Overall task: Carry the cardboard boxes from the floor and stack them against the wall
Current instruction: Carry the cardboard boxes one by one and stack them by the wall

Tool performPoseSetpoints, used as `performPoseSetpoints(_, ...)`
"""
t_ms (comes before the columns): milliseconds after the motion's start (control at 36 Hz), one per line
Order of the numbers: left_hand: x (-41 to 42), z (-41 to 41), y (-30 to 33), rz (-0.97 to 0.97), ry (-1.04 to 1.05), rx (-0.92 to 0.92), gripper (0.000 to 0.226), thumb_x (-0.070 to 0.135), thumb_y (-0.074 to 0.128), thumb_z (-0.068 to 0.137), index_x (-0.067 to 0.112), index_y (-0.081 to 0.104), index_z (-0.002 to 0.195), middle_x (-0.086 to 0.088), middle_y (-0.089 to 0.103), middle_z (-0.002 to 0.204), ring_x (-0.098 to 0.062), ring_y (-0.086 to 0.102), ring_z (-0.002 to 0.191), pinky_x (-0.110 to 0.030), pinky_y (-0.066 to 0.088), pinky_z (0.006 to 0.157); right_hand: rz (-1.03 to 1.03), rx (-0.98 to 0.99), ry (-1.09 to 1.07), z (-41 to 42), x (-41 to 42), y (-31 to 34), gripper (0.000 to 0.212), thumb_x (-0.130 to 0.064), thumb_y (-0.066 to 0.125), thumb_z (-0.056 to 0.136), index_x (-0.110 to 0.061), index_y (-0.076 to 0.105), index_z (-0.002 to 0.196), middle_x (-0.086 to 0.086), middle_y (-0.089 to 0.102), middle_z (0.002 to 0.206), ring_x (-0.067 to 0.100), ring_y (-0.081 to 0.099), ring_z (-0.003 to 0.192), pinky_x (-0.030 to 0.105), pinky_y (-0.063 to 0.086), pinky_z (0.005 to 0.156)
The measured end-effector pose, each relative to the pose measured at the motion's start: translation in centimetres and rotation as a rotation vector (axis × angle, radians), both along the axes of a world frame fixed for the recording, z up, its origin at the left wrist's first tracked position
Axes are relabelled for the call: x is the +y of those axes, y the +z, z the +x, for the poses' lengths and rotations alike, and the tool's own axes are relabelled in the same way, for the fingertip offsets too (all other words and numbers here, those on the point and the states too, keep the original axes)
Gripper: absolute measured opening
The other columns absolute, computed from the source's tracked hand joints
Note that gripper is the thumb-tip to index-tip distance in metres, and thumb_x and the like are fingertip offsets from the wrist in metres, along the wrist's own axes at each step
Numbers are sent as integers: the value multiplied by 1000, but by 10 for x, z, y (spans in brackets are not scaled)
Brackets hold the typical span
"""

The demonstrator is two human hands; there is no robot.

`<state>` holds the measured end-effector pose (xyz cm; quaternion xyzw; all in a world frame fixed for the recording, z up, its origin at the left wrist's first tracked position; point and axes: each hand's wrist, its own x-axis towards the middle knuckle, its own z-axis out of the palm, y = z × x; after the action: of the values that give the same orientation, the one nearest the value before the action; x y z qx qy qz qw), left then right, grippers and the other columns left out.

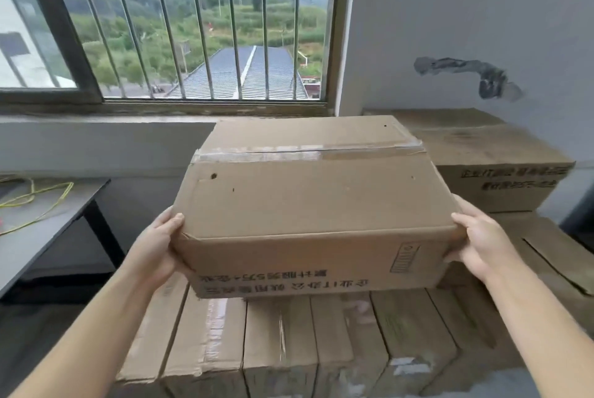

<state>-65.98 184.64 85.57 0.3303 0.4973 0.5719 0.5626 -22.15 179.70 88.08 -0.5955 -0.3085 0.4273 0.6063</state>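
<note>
Under a barred window [180, 24], a row of boxes [289, 343] lines the wall. Left hand [157, 249] and right hand [479, 246] grip a taped box [308, 204] by its ends, raised above them. It looks stiff, probably moderately heavy; low end grips suit.

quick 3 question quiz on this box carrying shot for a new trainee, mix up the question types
1. True or false: the carried box is held by one hand only.
2. Multiple choice: the print on the box's near side reads A) upright B) upside down C) there is none.
3. Fill in: the table on the left has a ____ cable lying on it.

Key
1. False: the left hand and the right hand each grip a near corner.
2. B
3. Yellow
</note>
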Motion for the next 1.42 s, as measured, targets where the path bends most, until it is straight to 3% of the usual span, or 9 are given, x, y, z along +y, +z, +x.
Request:
performPoseSetpoints(194, 75, 38, -24, -80, 139, 19, 35, 3, 33, 101, 12, 51, 130, -7, 61, 118, -18, 61, 94, -31, 47, 79, -67, -19, -97, 20, 78, -41, 42, 6, 38, 94, -12, 55, 129, 7, 64, 111, 23, 59, 91, 30, 42, 66)
performPoseSetpoints(333, 94, 43, -34, -49, 208, 32, 49, 8, 39, 101, 16, 30, 149, -3, 43, 144, -20, 51, 121, -37, 41, 101, -36, -67, -129, 29, 114, -55, 51, -5, 47, 98, -15, 36, 146, 5, 43, 147, 24, 44, 130, 42, 37, 108)
performPoseSetpoints(472, 82, 71, -55, 61, 291, 352, 64, 49, 41, 96, 24, 21, 151, 6, 38, 133, -13, 37, 126, -38, 31, 107, 62, -942, -23, 20, 119, -74, 61, -46, 43, 98, -23, 24, 151, 9, 3, 161, 22, 2, 148, 44, 12, 117)
performPoseSetpoints(583, 88, 85, -63, 24, 394, 336, 46, 39, 32, 103, 17, 28, 143, -3, 42, 125, -17, 39, 113, -33, 30, 91, 157, -1500, 132, 31, 126, -109, 62, -56, 26, 93, -26, 25, 148, 12, 13, 157, 18, -16, 147, 62, 5, 109)
performPoseSetpoints(750, 131, 83, -53, 2, 396, 411, 47, 40, 32, 102, 8, 35, 137, -7, 46, 124, -21, 43, 113, -32, 31, 91, 111, -1574, 142, 30, 160, -94, 54, -47, 31, 91, -21, 37, 137, 18, 47, 141, 30, 20, 138, 71, 17, 100)
performPoseSetpoints(917, 178, 67, -50, -62, 330, 445, 53, 49, 33, 100, 11, 35, 137, -9, 48, 131, -29, 46, 121, -45, 36, 104, 112, -1629, 111, 24, 194, -88, 51, -39, 53, 90, -18, 41, 136, 19, 50, 138, 29, 26, 135, 71, 18, 101)
performPoseSetpoints(1028, 198, 72, -45, -53, 294, 413, 53, 46, 31, 102, 10, 32, 141, -8, 45, 122, -23, 44, 111, -33, 35, 93, 51, -1627, 167, 26, 214, -84, 59, -29, 66, 86, -17, 43, 140, 18, 45, 144, 33, 31, 139, 69, 14, 105)
performPoseSetpoints(1194, 214, 78, -46, -58, 279, 422, 54, 47, 28, 102, 9, 31, 140, -7, 44, 122, -18, 40, 109, -30, 30, 92, -86, -1608, 262, 28, 238, -68, 58, -34, 42, 100, -25, 17, 152, 5, 10, 161, 21, -3, 149, 57, -10, 113)
performPoseSetpoints(1417, 216, 68, -44, -112, 178, 475, 60, 53, 30, 99, 14, 28, 145, -7, 44, 135, -27, 42, 127, -36, 34, 103, -125, -1618, 272, 26, 236, -64, 59, -35, 40, 100, -25, 15, 153, 5, 8, 161, 21, -4, 149, 57, -8, 114)
